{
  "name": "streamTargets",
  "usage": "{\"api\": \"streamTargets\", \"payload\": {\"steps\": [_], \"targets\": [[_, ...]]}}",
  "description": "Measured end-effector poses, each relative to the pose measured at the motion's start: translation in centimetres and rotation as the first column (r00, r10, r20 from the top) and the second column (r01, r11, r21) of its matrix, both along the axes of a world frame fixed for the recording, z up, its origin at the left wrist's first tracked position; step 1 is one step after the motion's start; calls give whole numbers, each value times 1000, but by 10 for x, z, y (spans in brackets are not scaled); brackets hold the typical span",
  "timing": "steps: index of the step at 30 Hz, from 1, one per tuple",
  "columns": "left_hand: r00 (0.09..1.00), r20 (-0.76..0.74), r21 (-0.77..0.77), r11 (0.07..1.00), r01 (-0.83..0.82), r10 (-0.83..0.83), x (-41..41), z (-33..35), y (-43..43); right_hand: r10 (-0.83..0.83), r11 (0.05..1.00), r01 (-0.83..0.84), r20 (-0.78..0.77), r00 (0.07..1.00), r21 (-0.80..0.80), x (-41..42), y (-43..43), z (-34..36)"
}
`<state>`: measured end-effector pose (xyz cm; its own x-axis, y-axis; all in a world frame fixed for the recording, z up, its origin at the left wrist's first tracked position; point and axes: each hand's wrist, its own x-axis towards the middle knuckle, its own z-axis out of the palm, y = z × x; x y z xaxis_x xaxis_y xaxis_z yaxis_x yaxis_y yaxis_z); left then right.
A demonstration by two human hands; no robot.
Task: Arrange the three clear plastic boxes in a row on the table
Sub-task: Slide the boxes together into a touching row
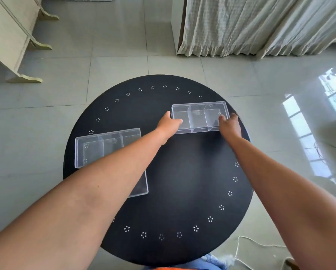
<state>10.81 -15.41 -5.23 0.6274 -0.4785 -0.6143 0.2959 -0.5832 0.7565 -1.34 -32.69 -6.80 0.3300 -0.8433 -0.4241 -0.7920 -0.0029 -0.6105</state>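
Note:
A clear plastic box (pixel 199 117) with three compartments sits at the far right of the round black table (pixel 173 172). My left hand (pixel 168 125) grips its left end and my right hand (pixel 229 125) grips its right end. A second clear box (pixel 97 147) lies at the table's left side. Just below it, a third clear box (pixel 140 188) is mostly hidden under my left forearm; only its right corner shows.
The table's rim carries a ring of small white flower marks. Around it is glossy tiled floor. A pale wooden furniture piece (pixel 11 36) stands far left, curtains (pixel 260 26) hang far right, and a white cord (pixel 247 248) lies on the floor near right.

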Motion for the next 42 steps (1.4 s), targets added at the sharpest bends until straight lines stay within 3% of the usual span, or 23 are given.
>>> {"api": "streamTargets", "payload": {"steps": [6, 11, 21, 30, 42], "targets": [[999, -33, -81, 997, -2, 0, 2, -13, 0, -38, 999, 38, 45, 998, -8, 2, -5, -7], [998, 23, -96, 994, -47, 50, 22, -8, 18, -6, 996, 16, 119, 993, -88, 19, 8, 5], [932, 196, -104, 952, -290, 305, 115, 19, 118, 155, 982, -180, 311, 938, 54, 111, 103, 25], [866, 217, -4, 887, -461, 451, 141, 1, 212, 309, 920, -364, 301, 902, 147, 150, 169, 18], [858, 166, 46, 866, -498, 486, 146, -20, 242, 354, 892, -410, 269, 896, 192, 159, 191, 5]]}}
